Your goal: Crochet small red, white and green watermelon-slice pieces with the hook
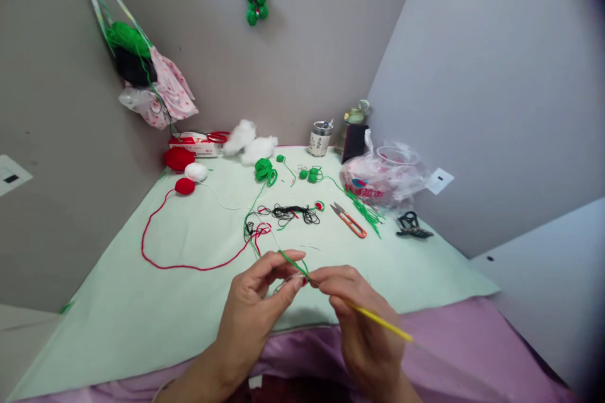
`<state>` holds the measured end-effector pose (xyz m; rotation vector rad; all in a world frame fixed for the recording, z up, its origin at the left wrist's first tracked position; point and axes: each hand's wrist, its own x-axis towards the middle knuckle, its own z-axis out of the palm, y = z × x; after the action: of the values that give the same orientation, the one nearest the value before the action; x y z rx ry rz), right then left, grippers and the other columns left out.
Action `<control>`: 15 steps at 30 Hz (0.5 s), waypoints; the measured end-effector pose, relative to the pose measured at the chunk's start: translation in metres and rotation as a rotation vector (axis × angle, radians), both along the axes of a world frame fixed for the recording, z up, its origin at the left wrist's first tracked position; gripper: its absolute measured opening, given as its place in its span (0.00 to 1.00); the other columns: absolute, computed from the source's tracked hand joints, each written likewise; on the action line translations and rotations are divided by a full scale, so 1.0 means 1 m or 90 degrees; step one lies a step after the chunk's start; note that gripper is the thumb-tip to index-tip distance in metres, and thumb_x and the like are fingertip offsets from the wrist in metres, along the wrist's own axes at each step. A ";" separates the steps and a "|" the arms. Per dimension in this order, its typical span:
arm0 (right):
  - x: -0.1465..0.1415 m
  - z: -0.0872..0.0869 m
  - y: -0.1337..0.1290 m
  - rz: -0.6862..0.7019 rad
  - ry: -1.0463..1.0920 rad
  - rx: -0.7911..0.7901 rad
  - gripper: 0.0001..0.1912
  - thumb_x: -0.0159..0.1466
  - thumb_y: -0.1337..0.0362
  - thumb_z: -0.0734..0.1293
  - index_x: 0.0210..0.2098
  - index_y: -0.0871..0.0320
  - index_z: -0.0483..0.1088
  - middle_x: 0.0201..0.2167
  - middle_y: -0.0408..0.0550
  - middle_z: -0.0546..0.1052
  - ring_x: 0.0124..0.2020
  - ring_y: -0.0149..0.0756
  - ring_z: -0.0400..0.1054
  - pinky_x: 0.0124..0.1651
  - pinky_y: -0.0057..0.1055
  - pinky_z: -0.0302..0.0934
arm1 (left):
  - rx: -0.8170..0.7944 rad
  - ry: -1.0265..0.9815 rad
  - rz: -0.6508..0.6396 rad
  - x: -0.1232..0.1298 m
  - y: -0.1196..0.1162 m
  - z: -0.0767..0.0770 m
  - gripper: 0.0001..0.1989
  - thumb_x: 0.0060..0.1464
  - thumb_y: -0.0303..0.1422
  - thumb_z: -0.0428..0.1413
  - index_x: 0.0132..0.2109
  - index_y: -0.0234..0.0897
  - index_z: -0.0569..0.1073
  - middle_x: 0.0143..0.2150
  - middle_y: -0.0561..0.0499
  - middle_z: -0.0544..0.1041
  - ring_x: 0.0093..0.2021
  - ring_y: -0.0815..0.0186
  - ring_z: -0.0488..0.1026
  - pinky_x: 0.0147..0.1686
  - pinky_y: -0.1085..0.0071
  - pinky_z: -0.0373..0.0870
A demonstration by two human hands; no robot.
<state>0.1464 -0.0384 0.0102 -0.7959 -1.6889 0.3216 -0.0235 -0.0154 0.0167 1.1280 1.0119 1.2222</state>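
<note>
At the front middle of the table, my left hand (258, 299) pinches a small piece of red and white yarn work (302, 279), mostly hidden by the fingers. Green yarn (292, 261) runs over the left index finger to that piece. My right hand (357, 308) is closed on a thin crochet hook with a yellow handle (380, 321); its tip meets the work beside the left thumb. Red yarn (198, 269) trails in a loop from a small red ball (184, 186) at the left towards the hands.
Snips (348, 220), tangled black yarn (297, 213), a green yarn bundle (265, 171) and cut green strands (366, 209) lie beyond the hands. White stuffing (259, 150), a pen tin (320, 138) and a plastic bag (382, 173) stand along the back. A black claw clip (413, 225) is at right.
</note>
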 end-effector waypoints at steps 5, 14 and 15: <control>-0.003 -0.015 -0.003 -0.062 -0.094 0.060 0.16 0.72 0.75 0.64 0.53 0.53 0.74 0.47 0.56 0.83 0.46 0.39 0.81 0.43 0.33 0.77 | 0.032 0.014 0.073 0.003 -0.004 -0.006 0.06 0.52 0.32 0.70 0.40 0.44 0.86 0.35 0.52 0.83 0.38 0.61 0.80 0.45 0.68 0.78; -0.015 -0.022 0.004 -0.069 0.030 0.066 0.20 0.70 0.77 0.66 0.54 0.51 0.78 0.45 0.51 0.83 0.46 0.37 0.79 0.47 0.33 0.75 | 0.097 -0.001 0.108 0.006 -0.010 -0.006 0.09 0.53 0.30 0.71 0.42 0.46 0.86 0.35 0.53 0.84 0.38 0.63 0.81 0.45 0.69 0.79; -0.016 -0.021 0.004 -0.071 0.060 0.061 0.19 0.70 0.77 0.66 0.53 0.51 0.79 0.45 0.50 0.82 0.46 0.37 0.78 0.47 0.33 0.75 | 0.066 -0.033 0.088 0.007 -0.009 -0.004 0.11 0.52 0.31 0.72 0.44 0.45 0.86 0.33 0.53 0.84 0.36 0.64 0.81 0.43 0.70 0.79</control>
<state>0.1305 -0.0340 -0.0110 -0.7881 -1.5536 0.1962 -0.0162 -0.0246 0.0127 1.1146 1.0101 1.4204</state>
